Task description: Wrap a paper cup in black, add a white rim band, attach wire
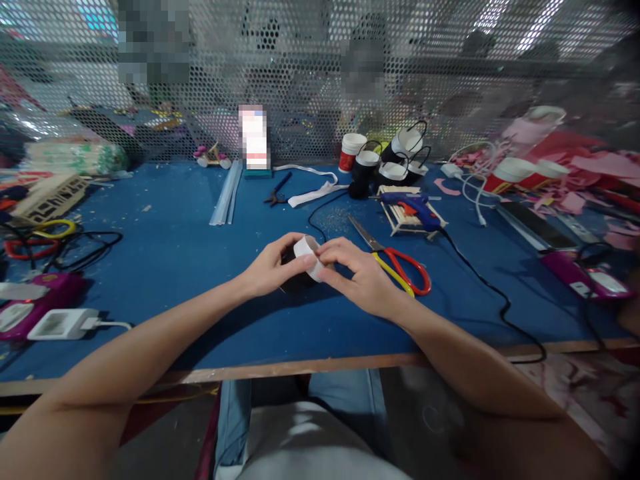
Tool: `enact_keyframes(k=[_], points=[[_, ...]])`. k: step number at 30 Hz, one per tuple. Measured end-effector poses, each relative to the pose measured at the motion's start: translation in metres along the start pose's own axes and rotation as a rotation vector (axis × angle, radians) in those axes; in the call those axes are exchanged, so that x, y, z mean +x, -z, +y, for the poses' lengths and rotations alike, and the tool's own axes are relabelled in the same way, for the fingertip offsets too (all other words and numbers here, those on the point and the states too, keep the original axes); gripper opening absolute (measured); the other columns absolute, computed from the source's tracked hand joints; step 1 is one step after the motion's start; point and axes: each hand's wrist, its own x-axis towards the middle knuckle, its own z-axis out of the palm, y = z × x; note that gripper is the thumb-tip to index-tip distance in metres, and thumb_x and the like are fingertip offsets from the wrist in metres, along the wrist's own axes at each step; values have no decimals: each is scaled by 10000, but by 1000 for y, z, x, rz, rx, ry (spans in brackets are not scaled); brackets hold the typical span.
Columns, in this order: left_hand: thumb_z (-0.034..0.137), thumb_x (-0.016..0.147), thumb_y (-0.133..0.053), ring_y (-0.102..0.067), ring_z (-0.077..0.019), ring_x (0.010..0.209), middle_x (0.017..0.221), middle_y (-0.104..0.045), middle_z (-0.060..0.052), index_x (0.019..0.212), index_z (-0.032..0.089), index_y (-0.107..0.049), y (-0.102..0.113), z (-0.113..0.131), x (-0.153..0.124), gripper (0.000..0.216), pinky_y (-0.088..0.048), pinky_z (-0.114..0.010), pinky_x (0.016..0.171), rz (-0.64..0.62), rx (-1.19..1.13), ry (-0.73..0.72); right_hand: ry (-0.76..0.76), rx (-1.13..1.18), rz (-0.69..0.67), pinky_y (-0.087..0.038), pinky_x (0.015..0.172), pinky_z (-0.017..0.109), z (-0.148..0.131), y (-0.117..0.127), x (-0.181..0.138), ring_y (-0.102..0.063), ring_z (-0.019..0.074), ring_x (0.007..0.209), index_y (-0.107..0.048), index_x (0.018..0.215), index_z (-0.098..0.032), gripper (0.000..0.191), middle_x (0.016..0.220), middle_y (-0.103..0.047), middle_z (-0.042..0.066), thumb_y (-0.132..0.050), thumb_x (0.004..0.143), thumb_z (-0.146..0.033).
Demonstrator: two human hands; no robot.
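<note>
Over the front middle of the table, both hands are on a small black cup with a white rim [306,249], tilted toward the right. My left hand [273,268] wraps its left side, with the thumb across the white part. My right hand [361,275] is closed, its thumb and fingertips pinching the rim at the right; the cup's inside is mostly hidden. Just right of my right hand lie scissors [393,257] with red and yellow handles. Behind them, a blue glue gun [413,208] rests on a small rack of wooden sticks [400,221].
Several black cups with wire handles [395,170] and a red-and-white paper cup [353,152] stand at the back. Pliers [277,190], white ribbon [315,195] and clear strips [227,193] lie beyond my hands. Purple power strips [585,275] and cords flank the blue table [175,233].
</note>
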Motion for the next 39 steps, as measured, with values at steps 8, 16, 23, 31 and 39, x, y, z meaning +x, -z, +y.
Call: enact_keyframes(k=[8,16,23,31,39], points=[[500,765,-560,-577,-189,886,975,-636,-66,1034,143,-579,0,-1,1,447,-432,-297,801,-30,-321,168,13,109,52,-431,878,364,1,6,1,-545,181,988,-599,924,-203,342,974,-606,80,-346,910,-432],[602,754,-459,-653,-249,831,867,-697,-107,949,105,-630,2,3,3,561,-466,-399,832,-196,-940,381,95,77,166,-408,921,399,0,9,3,-533,196,1016,-604,1011,-221,405,1005,-616,80,-312,904,-480],[514,723,-579,-657,-163,709,763,-707,-22,809,145,-658,-4,-4,2,387,-508,-275,702,-92,-962,398,176,56,105,-470,822,355,1,3,1,-547,178,973,-576,832,-224,65,875,-612,50,-558,833,-287],[487,683,-636,-640,-144,680,755,-697,-23,816,131,-662,-7,-3,2,381,-501,-244,666,-76,-976,456,140,51,41,-463,820,333,0,2,-1,-535,167,978,-540,821,-207,33,919,-590,65,-559,827,-234],[481,689,-643,-591,-131,677,738,-647,-24,828,126,-639,-9,-4,2,381,-464,-242,670,-90,-888,409,121,32,-14,-452,816,317,-1,2,1,-532,159,948,-505,731,-203,111,817,-587,44,-540,835,-218]])
